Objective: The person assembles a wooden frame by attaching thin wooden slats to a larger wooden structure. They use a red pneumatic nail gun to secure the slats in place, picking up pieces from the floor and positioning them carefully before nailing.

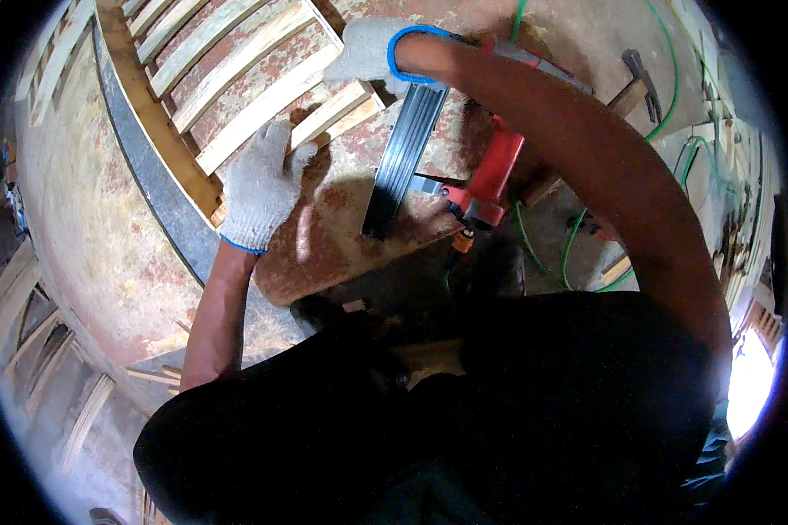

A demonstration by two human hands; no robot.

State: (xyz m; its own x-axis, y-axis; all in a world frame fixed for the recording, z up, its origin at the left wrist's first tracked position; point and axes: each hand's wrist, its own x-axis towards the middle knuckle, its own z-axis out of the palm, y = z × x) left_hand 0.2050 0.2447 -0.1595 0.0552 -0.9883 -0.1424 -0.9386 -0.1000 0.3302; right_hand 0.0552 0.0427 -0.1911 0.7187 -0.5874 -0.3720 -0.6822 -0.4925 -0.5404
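My left hand (264, 191), in a pale knit glove with a blue cuff, is closed at the near end of a short wooden slat (331, 114), its thumb on the near side. My right hand (368, 51), gloved alike, reaches across to the far ends of the slats; its separate fingers cannot be made out. Between my arms lies a red nail gun (496, 171) with a long dark magazine (403, 157), untouched by either hand. My right forearm hides part of it. Several pale slats (236, 70) form a slatted wooden frame at the upper left.
A curved dark edge strip (149, 166) borders the frame on the worn tabletop (105, 254). A hammer (643, 83) lies to the far right. A green hose (674, 61) loops along the right side. Loose wood strips (87, 420) are on the floor at lower left.
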